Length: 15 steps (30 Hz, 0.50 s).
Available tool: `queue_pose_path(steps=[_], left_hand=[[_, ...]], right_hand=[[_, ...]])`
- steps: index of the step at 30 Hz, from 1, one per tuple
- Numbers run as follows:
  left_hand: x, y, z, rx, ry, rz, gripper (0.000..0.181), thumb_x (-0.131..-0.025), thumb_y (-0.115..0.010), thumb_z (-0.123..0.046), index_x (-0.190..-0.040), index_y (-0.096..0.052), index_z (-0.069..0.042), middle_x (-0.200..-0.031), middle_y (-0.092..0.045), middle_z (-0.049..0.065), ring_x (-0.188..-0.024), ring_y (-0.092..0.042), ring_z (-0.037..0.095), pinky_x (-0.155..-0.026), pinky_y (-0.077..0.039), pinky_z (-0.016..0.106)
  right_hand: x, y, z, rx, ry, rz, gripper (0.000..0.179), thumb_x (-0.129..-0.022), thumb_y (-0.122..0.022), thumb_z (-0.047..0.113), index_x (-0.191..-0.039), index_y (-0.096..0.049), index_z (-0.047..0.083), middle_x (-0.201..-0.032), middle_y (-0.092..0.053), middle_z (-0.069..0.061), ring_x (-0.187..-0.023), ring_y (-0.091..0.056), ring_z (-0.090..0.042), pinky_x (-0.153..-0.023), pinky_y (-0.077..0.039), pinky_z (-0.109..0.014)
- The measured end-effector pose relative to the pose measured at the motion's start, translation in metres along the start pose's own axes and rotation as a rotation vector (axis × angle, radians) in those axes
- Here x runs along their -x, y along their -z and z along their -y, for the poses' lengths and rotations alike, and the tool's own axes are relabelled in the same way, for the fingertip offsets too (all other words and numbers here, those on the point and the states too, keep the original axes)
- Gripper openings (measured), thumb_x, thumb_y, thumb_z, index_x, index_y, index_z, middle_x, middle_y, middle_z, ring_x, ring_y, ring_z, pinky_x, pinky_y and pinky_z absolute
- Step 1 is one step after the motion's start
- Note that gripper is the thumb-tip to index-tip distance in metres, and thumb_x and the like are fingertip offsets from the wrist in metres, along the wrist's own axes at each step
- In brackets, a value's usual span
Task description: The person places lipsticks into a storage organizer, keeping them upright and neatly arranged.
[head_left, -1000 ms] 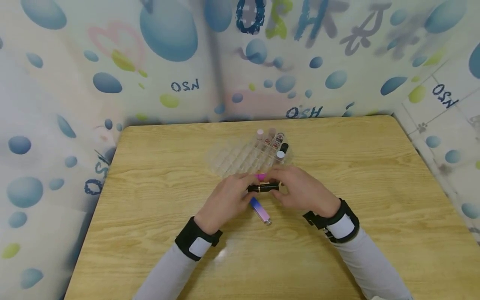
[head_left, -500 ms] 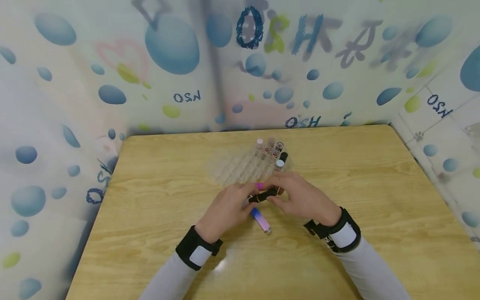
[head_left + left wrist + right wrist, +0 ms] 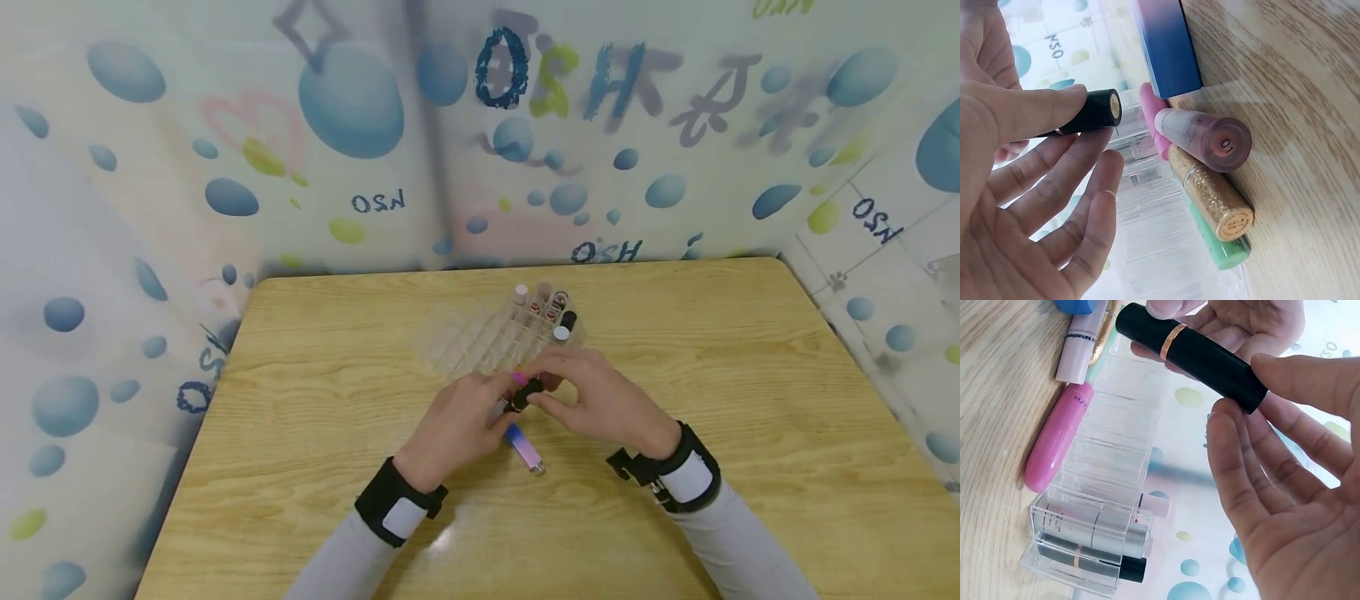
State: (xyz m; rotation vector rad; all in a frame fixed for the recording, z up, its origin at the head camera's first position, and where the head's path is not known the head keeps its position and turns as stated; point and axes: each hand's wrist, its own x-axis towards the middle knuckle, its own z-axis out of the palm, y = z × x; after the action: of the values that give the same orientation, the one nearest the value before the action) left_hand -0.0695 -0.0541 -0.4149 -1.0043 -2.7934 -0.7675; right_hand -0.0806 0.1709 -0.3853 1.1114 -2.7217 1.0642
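Observation:
A black lipstick tube with a thin gold band [image 3: 1207,359] is held up off the table between both hands. My left hand [image 3: 459,427] pinches one end between thumb and fingers; in the left wrist view the round gold label on that end shows. The other end is pinched by my right hand [image 3: 596,396]. Close by on the table lie a pink tube [image 3: 1057,440], a clear tube with a mauve cap [image 3: 1204,134], a gold glitter tube [image 3: 1210,194], a green tube [image 3: 1219,244] and a blue-to-pink case [image 3: 527,450].
Just beyond the hands stands a clear compartmented organizer [image 3: 468,337]. Several lipsticks fill its right end, among them one with a white cap [image 3: 561,333]. The wooden table [image 3: 300,375] meets a patterned backdrop [image 3: 360,242] at its far edge.
The black lipstick tube has swung from lying crosswise to a slant, its right end pointing farther away. Both hands keep hold of it. The head view has tilted up slightly.

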Motion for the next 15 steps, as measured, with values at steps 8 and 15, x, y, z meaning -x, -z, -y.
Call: queue_pose_path(steps=[8,15], left_hand=[[-0.0001,-0.0007,-0.0006,-0.047,-0.028,-0.025,0.022,-0.088,-0.081,-0.021,-0.104,-0.069,-0.013,-0.086,-0.073,-0.002,-0.073,-0.06,0.012,-0.058,-0.047,0.026],[0.0013,-0.0002,-0.0003,-0.034,-0.03,-0.018,0.026,-0.09,-0.079,-0.024,-0.112,-0.071,-0.013,-0.093,-0.075,-0.003,-0.078,-0.063,0.012,-0.063,-0.051,0.026]], right_hand=[[-0.001,-0.0029,0.0011,-0.095,0.093,-0.043,0.02,-0.094,-0.074,0.018,-0.113,-0.077,0.012,-0.109,-0.071,0.006,-0.091,-0.064,-0.006,-0.078,-0.059,-0.029],[-0.0013,-0.0061,-0.0006,-0.122,0.134,-0.06,0.018,-0.094,-0.074,0.015,-0.111,-0.078,0.011,-0.111,-0.07,0.007,-0.096,-0.066,-0.004,-0.075,-0.057,-0.025]])
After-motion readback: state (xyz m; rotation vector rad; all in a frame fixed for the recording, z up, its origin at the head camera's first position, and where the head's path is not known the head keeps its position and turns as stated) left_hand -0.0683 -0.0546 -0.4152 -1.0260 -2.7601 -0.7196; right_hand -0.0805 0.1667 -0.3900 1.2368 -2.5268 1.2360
